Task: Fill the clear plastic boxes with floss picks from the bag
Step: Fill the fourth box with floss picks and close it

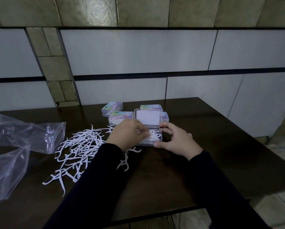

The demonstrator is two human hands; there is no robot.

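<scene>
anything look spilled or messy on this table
Yes: white plastic floss picks lie scattered in a loose heap on the dark table, outside the crumpled clear plastic bag, left of the open clear box. Closed boxes behind sit slightly askew.

We note clear glossy plastic boxes, a crinkled filmy plastic bag, white plastic floss picks, and a dark, smooth counter.
</scene>
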